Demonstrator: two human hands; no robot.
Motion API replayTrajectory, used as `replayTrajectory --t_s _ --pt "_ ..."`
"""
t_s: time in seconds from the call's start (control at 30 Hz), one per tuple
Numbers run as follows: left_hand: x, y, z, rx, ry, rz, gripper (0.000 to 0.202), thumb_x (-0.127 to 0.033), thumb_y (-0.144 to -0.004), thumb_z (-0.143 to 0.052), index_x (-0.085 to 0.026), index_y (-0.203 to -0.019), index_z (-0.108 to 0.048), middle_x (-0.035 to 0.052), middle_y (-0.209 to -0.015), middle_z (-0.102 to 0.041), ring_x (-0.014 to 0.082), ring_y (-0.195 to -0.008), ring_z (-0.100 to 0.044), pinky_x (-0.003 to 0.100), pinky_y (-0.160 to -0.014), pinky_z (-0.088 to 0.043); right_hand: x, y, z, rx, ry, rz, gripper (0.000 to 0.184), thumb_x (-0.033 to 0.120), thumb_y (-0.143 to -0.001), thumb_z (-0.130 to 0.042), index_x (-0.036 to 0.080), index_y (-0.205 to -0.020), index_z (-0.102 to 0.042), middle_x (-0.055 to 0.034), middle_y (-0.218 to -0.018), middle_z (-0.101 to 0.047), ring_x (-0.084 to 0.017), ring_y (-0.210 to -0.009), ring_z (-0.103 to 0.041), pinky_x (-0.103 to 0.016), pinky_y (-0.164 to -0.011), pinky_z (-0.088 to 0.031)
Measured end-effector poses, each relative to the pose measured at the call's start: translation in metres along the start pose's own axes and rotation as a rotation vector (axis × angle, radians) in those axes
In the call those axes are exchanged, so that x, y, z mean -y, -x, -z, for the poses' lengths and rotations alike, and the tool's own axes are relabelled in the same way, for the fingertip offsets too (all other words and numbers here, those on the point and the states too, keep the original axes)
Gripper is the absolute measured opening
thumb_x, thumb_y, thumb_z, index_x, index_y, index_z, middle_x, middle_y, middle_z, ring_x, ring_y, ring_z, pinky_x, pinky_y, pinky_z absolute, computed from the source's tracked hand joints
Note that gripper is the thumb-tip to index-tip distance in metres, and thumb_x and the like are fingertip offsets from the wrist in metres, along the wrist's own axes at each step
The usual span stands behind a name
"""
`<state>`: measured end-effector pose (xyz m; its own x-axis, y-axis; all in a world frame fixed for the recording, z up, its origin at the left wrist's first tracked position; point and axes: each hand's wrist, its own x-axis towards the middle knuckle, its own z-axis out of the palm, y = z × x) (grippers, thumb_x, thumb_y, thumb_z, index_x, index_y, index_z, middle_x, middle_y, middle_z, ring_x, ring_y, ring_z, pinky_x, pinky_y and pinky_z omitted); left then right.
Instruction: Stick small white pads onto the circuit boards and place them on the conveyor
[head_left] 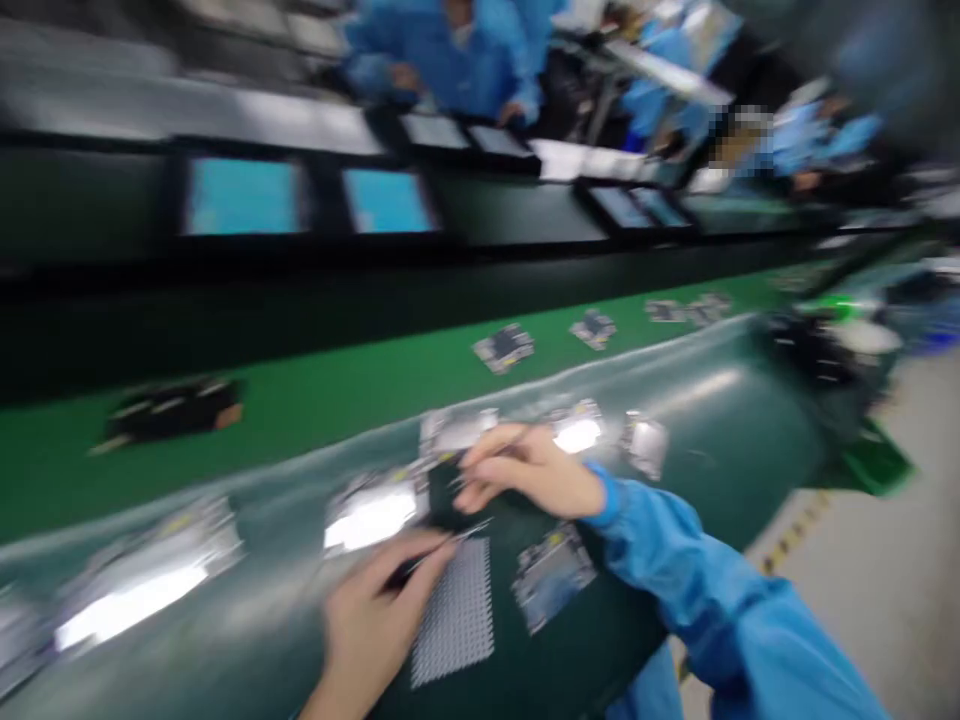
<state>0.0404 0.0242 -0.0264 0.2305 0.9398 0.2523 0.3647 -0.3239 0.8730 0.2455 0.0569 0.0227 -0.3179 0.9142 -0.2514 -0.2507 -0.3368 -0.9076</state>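
My left hand (382,610) is closed round a slim dark tool with a thin metal tip, which looks like tweezers (469,530). The tip is above the upper edge of a pale sheet covered in rows of small pieces (457,615). Just beyond it, my right hand (525,468) is pinched, with a thin dark stick-like tool (516,446) between its fingers; blur hides its kind. A silvery electronic board (555,575) lies on the green bench, right of the sheet. Other shiny boards lie close by, one left of my hands (379,505) and one behind them (457,430).
A bright green belt (375,385) runs behind the bench (720,430), carrying several boards (504,347) and a black part (176,408). Blue-screened panels (244,197) stand beyond it. People in blue smocks (442,60) are across the line. A green bin (874,460) is at right.
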Motion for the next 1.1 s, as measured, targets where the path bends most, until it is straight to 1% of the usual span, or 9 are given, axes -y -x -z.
replayTrajectory --t_s 0.03,0.1,0.17,0.27,0.37,0.43,0.57,0.7,1.1 --pt "-0.002 0.004 0.0 0.046 0.019 0.035 0.024 -0.038 -0.091 -0.068 -0.023 -0.074 -0.077 -0.0004 -0.067 -0.077 0.0185 -0.063 -0.074 0.027 -0.063 -0.06 -0.002 0.007 0.002 -0.015 0.021 -0.002 0.018 0.03 -0.086 -0.076 0.017 -0.095 -0.068 -0.0042 -0.078 -0.077 -0.017 -0.073 -0.076 -0.032 -0.075 -0.064" --pt "-0.001 0.006 -0.003 0.035 0.079 0.068 0.015 -0.029 -0.089 -0.071 -0.021 -0.078 -0.077 0.0012 -0.075 -0.079 0.0169 -0.066 -0.074 0.025 -0.066 -0.06 -0.006 0.014 0.007 -0.029 0.114 0.023 0.011 0.025 -0.087 -0.075 0.018 -0.095 -0.072 -0.005 -0.08 -0.078 -0.018 -0.073 -0.076 -0.033 -0.075 -0.064" --pt "0.002 0.006 -0.007 0.016 0.127 0.097 0.006 -0.022 -0.086 -0.075 -0.02 -0.081 -0.077 0.0012 -0.078 -0.079 0.0153 -0.07 -0.074 0.024 -0.068 -0.059 -0.01 0.019 0.007 -0.045 0.198 0.11 0.009 0.022 -0.083 -0.079 0.019 -0.091 -0.077 -0.005 -0.084 -0.077 -0.017 -0.07 -0.074 -0.03 -0.067 -0.064" --pt "0.001 0.009 -0.011 0.011 0.197 0.098 0.005 -0.016 -0.085 -0.076 -0.019 -0.081 -0.076 0.0013 -0.079 -0.078 0.0142 -0.072 -0.074 0.023 -0.07 -0.058 -0.013 0.025 -0.005 -0.08 0.31 0.177 0.004 0.022 -0.08 -0.081 0.02 -0.083 -0.079 -0.0044 -0.083 -0.077 -0.015 -0.061 -0.071 -0.028 -0.057 -0.061" --pt "0.0 0.011 -0.012 0.03 0.23 0.085 0.006 -0.015 -0.086 -0.076 -0.018 -0.08 -0.075 0.0013 -0.078 -0.077 0.0141 -0.072 -0.073 0.023 -0.069 -0.057 -0.015 0.026 -0.014 -0.116 0.424 0.183 0.006 0.022 -0.081 -0.08 0.021 -0.075 -0.079 -0.0044 -0.081 -0.077 -0.015 -0.059 -0.07 -0.027 -0.054 -0.06" --pt "0.0 0.011 -0.011 0.028 0.232 0.083 0.007 -0.014 -0.086 -0.075 -0.018 -0.08 -0.075 0.0014 -0.078 -0.077 0.0141 -0.071 -0.073 0.023 -0.068 -0.057 -0.017 0.025 -0.016 -0.112 0.458 0.202 0.007 0.023 -0.083 -0.078 0.021 -0.076 -0.079 -0.0044 -0.081 -0.078 -0.016 -0.061 -0.071 -0.028 -0.055 -0.06" --pt "0.001 0.01 -0.011 0.019 0.224 0.08 0.007 -0.015 -0.087 -0.074 -0.017 -0.08 -0.075 0.0026 -0.077 -0.077 0.0148 -0.07 -0.073 0.024 -0.066 -0.057 -0.019 0.025 -0.015 -0.079 0.449 0.232 0.001 0.022 -0.084 -0.078 0.021 -0.084 -0.079 -0.0046 -0.083 -0.078 -0.018 -0.068 -0.073 -0.029 -0.059 -0.062" --pt "0.0 0.009 -0.011 0.021 0.228 0.083 0.007 -0.015 -0.087 -0.073 -0.017 -0.081 -0.075 0.0032 -0.077 -0.077 0.0155 -0.069 -0.073 0.025 -0.066 -0.057 -0.019 0.025 -0.015 -0.053 0.444 0.258 0.003 0.021 -0.084 -0.078 0.021 -0.087 -0.079 -0.005 -0.085 -0.078 -0.019 -0.074 -0.074 -0.03 -0.06 -0.062" --pt "0.0 0.009 -0.011 0.015 0.227 0.071 0.006 -0.016 -0.086 -0.075 -0.018 -0.08 -0.075 0.0025 -0.077 -0.077 0.0148 -0.068 -0.073 0.024 -0.065 -0.058 -0.019 0.023 -0.015 -0.027 0.527 0.338 0.001 0.02 -0.085 -0.077 0.021 -0.086 -0.078 -0.0047 -0.082 -0.078 -0.017 -0.074 -0.073 -0.029 -0.061 -0.06"
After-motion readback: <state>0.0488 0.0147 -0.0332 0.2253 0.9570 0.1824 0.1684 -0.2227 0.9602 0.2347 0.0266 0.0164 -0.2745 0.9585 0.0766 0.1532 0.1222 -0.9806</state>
